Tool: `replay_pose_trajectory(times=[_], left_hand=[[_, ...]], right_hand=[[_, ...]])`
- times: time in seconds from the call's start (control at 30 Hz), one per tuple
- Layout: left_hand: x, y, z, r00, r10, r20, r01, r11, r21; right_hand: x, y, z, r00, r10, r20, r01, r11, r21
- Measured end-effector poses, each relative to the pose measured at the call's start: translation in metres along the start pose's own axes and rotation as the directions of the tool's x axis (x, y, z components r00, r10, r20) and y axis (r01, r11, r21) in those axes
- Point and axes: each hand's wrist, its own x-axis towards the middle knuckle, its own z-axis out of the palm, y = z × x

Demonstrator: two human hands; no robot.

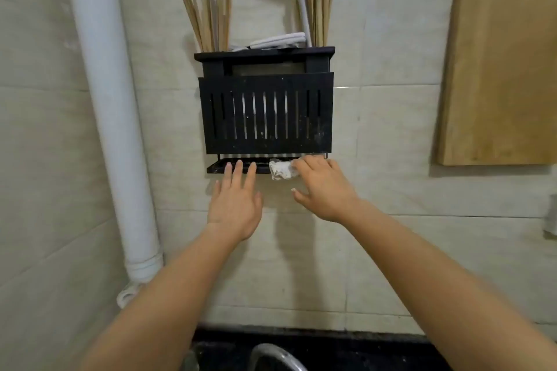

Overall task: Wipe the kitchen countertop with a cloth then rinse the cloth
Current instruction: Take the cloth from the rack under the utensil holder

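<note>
A crumpled white cloth [281, 169] lies on the right part of the small drip tray [217, 168] under a black slatted wall rack [266, 113]. My right hand [324, 188] reaches up to it, its fingers lying on the cloth's right side. My left hand [236, 199] is raised flat with straight fingers, and its fingertips touch the tray's front edge to the left of the cloth. Only a dark strip of countertop [331, 340] shows at the bottom.
Chopsticks [208, 21], a metal ladle [301, 3] and a folded white cloth [277, 41] stand in the rack's top. A wooden cutting board [497, 69] hangs on the tiled wall to the right. A white pipe [111, 105] runs down the left. A metal tap [271, 357] curves below.
</note>
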Motion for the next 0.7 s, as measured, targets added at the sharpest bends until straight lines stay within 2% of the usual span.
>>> replay_pose_trajectory(times=[0.13,0.27,0.33,0.47,0.6,0.7], left_hand=[[0.008,-0.006,0.02,0.986,0.034,-0.165,-0.026,0.999,0.047],[0.011,-0.004,0.027,0.98,0.049,-0.193,-0.036,0.997,0.07],[0.011,-0.003,0.024,0.985,0.034,-0.17,-0.023,0.998,0.067],[0.004,0.002,0.006,0.995,0.008,-0.095,-0.006,1.0,0.015],[-0.028,0.019,-0.013,0.998,0.02,-0.058,-0.026,0.994,-0.11],[-0.065,0.044,-0.015,0.997,0.082,-0.007,-0.082,0.978,-0.194]], right_hand=[[0.011,0.008,0.021,0.978,-0.091,-0.185,0.078,0.994,-0.078],[0.02,0.015,0.027,0.93,-0.135,-0.343,0.128,0.991,-0.041],[0.019,0.012,0.018,0.945,-0.102,-0.311,0.125,0.991,0.055],[0.002,0.012,-0.009,0.98,0.034,-0.198,0.017,0.967,0.253],[-0.051,0.008,-0.043,0.966,0.214,-0.146,-0.137,0.9,0.414],[-0.116,0.007,-0.065,0.938,0.346,-0.017,-0.301,0.839,0.453]])
